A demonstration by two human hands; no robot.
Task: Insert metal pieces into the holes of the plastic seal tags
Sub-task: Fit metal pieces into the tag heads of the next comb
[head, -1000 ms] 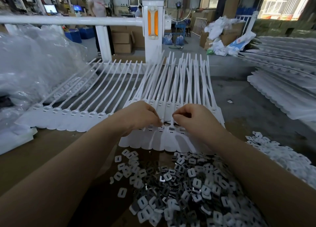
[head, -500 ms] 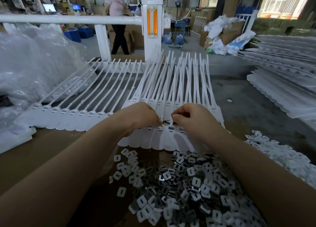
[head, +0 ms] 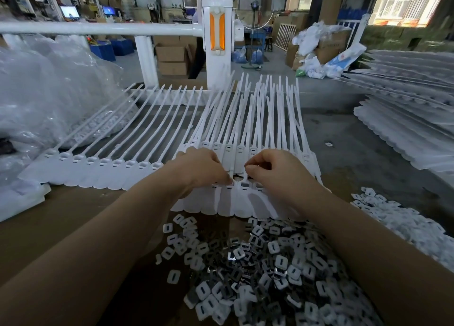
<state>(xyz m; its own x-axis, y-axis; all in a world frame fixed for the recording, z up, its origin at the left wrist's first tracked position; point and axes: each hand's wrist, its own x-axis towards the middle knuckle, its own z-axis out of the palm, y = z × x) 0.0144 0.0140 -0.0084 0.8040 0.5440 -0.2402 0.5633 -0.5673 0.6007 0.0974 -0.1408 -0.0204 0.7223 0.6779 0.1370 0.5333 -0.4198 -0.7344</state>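
A strip of joined white plastic seal tags (head: 235, 202) lies in front of me on top of further strips whose tails fan away. My left hand (head: 201, 168) and my right hand (head: 275, 170) both sit over the row of tag holes, fingers curled, fingertips close together at the middle tags. Whatever small piece they pinch is hidden under the fingers. A heap of small square metal pieces (head: 258, 271) with slots lies on the brown table between my forearms.
Another tag strip (head: 98, 170) lies to the left. Clear plastic bags (head: 44, 92) bulge at far left. Stacks of tag strips (head: 405, 129) fill the right, with white plastic pieces (head: 403, 217) beside them. A white railing and post (head: 216, 38) stand behind.
Both hands stay at the same middle tags, with only slight finger shifts. A person who stood behind the railing is no longer in sight.
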